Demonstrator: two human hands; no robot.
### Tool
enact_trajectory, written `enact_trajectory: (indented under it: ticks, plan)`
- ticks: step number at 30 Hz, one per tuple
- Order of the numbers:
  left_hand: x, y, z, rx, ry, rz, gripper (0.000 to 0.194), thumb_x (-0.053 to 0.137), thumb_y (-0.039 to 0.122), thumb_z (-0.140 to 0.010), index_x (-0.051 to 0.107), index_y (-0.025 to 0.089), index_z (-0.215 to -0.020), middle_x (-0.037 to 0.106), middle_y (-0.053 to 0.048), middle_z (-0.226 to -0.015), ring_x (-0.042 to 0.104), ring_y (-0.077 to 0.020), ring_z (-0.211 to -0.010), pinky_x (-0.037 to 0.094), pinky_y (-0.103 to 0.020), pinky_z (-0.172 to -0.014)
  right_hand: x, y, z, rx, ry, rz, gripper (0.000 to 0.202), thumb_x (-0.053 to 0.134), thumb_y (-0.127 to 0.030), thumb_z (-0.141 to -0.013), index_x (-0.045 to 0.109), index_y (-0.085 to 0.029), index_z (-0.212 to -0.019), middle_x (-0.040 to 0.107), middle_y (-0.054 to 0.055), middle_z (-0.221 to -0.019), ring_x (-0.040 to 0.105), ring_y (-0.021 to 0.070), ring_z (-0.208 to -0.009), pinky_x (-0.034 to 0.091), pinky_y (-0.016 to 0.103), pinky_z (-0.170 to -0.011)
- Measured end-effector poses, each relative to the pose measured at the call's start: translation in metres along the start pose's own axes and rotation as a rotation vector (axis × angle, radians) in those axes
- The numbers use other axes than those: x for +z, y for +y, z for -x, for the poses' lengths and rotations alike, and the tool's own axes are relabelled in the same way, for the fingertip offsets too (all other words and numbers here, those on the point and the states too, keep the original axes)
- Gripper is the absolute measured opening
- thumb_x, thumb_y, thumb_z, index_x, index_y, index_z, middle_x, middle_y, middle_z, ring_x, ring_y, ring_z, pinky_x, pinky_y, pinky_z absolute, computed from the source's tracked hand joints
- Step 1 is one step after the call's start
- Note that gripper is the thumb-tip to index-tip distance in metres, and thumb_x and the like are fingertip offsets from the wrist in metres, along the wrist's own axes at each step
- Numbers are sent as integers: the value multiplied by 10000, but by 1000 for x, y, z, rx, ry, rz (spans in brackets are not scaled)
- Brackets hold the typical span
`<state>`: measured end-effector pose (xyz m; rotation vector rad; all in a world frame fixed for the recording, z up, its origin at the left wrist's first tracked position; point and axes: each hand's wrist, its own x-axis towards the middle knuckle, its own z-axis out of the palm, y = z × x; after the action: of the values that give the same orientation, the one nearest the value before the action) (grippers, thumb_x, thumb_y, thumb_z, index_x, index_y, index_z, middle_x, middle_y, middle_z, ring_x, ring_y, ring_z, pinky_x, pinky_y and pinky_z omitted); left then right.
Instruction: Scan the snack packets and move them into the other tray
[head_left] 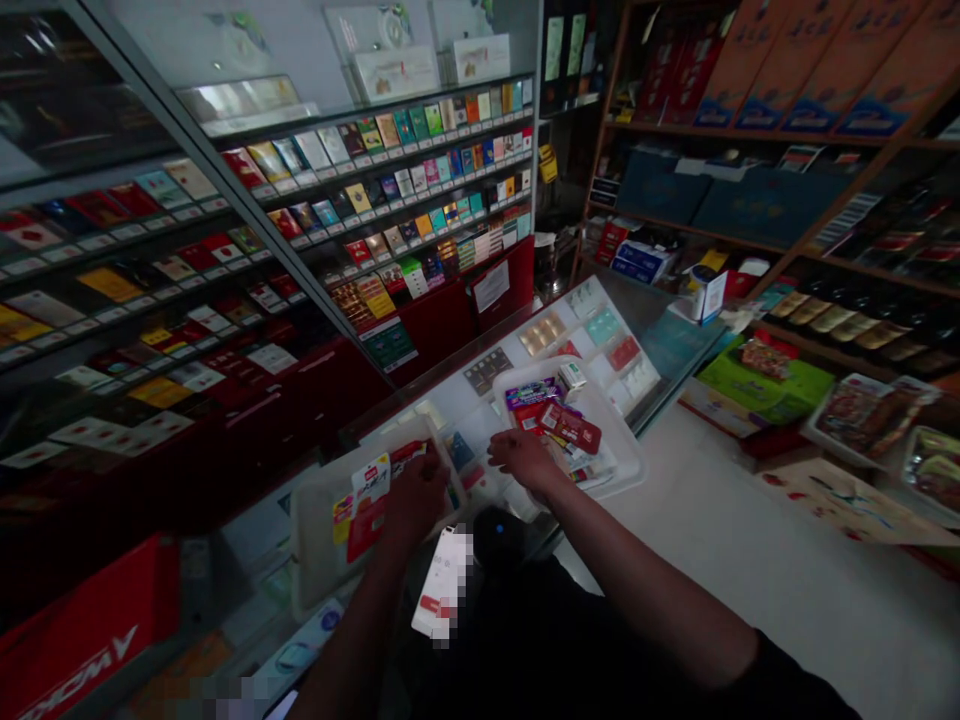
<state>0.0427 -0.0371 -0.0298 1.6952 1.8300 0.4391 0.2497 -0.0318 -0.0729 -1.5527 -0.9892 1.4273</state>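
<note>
My left hand reaches over the right side of a white plastic bin. Red, yellow and white packets lie in that bin beside the hand. The left fingers are dark, and whether they hold anything is unclear. My right hand hovers at the left edge of a second white tray, its fingers partly curled and apart, with nothing visible between them. Inside this tray are a red packet, a purple packet and a small white box.
A lit phone lies near my body, beside a dark round object. Under both containers runs a glass counter. Shelves of small boxes stand ahead. A red box is at the lower left.
</note>
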Motion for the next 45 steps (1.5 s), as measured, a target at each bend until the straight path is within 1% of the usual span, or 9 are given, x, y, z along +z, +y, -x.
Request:
enact_trajectory:
  ticks: [6, 9, 14, 17, 22, 29, 33, 40, 45]
  plan:
    - [34, 47, -14, 115, -41, 76, 203, 578, 313, -883, 688, 191, -1003, 748, -72, -1024, 691, -196, -904, 506, -298, -794, -73, 11, -3, -101, 186, 285, 167, 628, -253, -818, 759, -168, -878, 764, 69, -935, 702, 197, -875, 509, 268, -739]
    - [54, 66, -26, 167, -109, 130, 211, 588, 304, -884, 684, 202, -1043, 747, -64, -1052, 693, -179, -901, 507, -289, -803, -107, 19, -1, -78, 288, 353, 220, 599, -275, -844, 775, -189, -945, 764, 50, -921, 692, 202, -885, 491, 276, -745]
    - [92, 93, -55, 222, -237, 142, 227, 526, 300, -934, 685, 197, -1059, 753, -74, -1058, 688, -191, -947, 504, -290, -821, -143, 35, 3, 71, 473, 426, 332, 656, -370, -829, 747, -175, -1082, 757, 81, -992, 690, 223, -904, 461, 287, -746]
    - [117, 109, -74, 264, -271, 92, 263, 484, 255, -940, 695, 172, -1071, 748, -93, -1073, 683, -206, -957, 502, -297, -830, -157, 44, 1, 127, 486, 451, 389, 646, -390, -843, 717, -155, -1145, 750, 108, -1046, 688, 229, -944, 453, 283, -740]
    - [148, 133, -97, 398, -356, -96, 348, 476, 200, -921, 708, 182, -1180, 721, -112, -1203, 654, -244, -1099, 475, -316, -929, -167, 53, -6, 140, 471, 517, 294, 575, -366, -897, 738, -165, -1037, 750, 119, -1012, 690, 217, -926, 440, 274, -729]
    - [169, 140, -113, 223, -300, -205, 273, 547, 179, -860, 744, 133, -1043, 750, -140, -1103, 685, -239, -998, 483, -302, -846, -165, 59, -10, 163, 524, 427, 283, 609, -338, -871, 700, -135, -1046, 744, 114, -988, 679, 212, -911, 444, 276, -753]
    - [167, 140, -114, 149, -259, -153, 267, 580, 185, -841, 753, 132, -1037, 765, -128, -1044, 699, -222, -905, 484, -288, -775, -162, 57, -8, 157, 548, 378, 204, 618, -266, -830, 707, -154, -976, 742, 96, -958, 672, 202, -879, 447, 271, -751]
    - [157, 138, -109, 266, -346, -272, 269, 552, 271, -885, 798, 168, -917, 775, -103, -908, 698, -237, -933, 471, -280, -777, -160, 61, -9, 153, 611, 247, 302, 624, -192, -737, 691, -163, -1030, 743, 55, -907, 666, 176, -804, 449, 249, -686]
    - [147, 128, -102, 198, -246, -146, 255, 562, 290, -863, 776, 164, -920, 769, -81, -889, 681, -203, -823, 452, -273, -720, -165, 66, -7, 183, 486, 97, 180, 613, -271, -732, 713, -181, -851, 718, 18, -753, 635, 154, -660, 431, 239, -598]
